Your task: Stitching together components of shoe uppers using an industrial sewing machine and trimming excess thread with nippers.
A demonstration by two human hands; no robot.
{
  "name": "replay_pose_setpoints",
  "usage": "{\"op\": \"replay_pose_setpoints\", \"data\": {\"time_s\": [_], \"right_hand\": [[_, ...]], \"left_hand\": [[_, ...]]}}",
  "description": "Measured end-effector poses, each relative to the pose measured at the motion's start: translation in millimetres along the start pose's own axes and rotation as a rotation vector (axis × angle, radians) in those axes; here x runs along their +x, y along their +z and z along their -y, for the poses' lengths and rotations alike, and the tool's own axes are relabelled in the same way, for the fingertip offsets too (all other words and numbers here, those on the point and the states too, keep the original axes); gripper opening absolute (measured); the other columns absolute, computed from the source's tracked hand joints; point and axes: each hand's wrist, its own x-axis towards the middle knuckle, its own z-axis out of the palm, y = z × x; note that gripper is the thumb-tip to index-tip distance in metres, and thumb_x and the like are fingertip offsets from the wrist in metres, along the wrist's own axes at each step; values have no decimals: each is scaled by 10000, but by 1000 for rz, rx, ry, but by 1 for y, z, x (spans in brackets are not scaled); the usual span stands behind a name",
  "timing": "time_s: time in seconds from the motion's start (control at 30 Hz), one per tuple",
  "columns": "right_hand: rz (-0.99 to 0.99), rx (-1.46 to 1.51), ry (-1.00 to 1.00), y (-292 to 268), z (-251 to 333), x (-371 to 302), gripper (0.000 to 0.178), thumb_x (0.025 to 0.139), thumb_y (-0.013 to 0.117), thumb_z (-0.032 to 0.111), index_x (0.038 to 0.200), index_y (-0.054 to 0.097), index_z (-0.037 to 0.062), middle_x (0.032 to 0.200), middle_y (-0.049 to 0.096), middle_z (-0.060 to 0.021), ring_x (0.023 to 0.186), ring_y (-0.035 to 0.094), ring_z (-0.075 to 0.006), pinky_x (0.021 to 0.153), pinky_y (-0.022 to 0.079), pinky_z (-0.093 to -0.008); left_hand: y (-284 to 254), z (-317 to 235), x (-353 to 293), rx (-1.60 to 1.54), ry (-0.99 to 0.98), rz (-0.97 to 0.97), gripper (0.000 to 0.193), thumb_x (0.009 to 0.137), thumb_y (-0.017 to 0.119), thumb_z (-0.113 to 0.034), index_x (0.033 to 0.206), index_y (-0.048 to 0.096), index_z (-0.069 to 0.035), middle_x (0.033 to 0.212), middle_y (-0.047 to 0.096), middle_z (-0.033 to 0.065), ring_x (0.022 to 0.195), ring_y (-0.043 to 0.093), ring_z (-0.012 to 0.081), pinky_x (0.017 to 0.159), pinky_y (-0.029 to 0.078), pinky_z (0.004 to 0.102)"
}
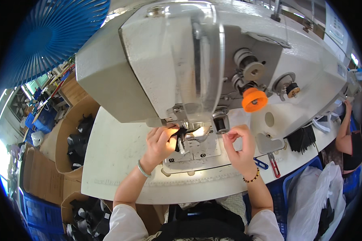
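A large white sewing machine [149, 72] stands before me, its lamp lighting the needle area. My left hand [160, 145] is closed on a small piece of black fabric [181, 135] beside the presser foot [183, 148]. To the right, my right hand [240, 146] pinches thumb and forefinger together just below a dark cylindrical part [220, 121] on the machine head. Whatever lies between those fingertips is too small to make out. Part of the left fingers is hidden under the machine head.
Snips with blue handles [261, 163] and a red-handled tool [274, 166] lie right of my right hand. Black strips [301, 139] lie further right. Cardboard boxes [64, 146] of dark pieces stand left. A blue fan [40, 40] is upper left; another person's arm [344, 124] shows far right.
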Motion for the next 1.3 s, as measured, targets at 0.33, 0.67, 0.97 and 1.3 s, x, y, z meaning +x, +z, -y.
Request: {"op": "replay_pose_setpoints", "data": {"time_s": [0.33,0.67,0.97,1.3], "right_hand": [[-188,394,276,-20,21,15,97,901,530,81,847,539,2,725,560,-27,619,508,-71,589,410,-205],[25,329,330,-8,27,16,206,925,511,172,877,579,-17,758,598,-45,650,549,-110,602,444,-245],[223,515,495,18,1,37,353,944,441,275,923,587,-45,821,632,-83,723,568,-139,678,441,-282],[112,456,547,46,-6,44,109,794,577,82,803,587,-26,732,620,-74,662,556,-105,593,431,-243]], "left_hand": [[-4,-20,8,51,-223,101,245,643,630,56,852,523,-15,894,556,130,716,591,314,606,501,367],[-19,-41,22,367,-124,446,353,696,601,-4,1036,541,69,1070,566,190,971,567,309,854,470,353],[-8,-67,27,829,-41,452,345,745,589,-54,1059,527,74,1049,565,165,944,601,235,709,529,263],[-21,-67,28,400,-202,379,481,667,681,-51,1099,511,77,1169,487,218,1127,468,366,996,377,421]]}}
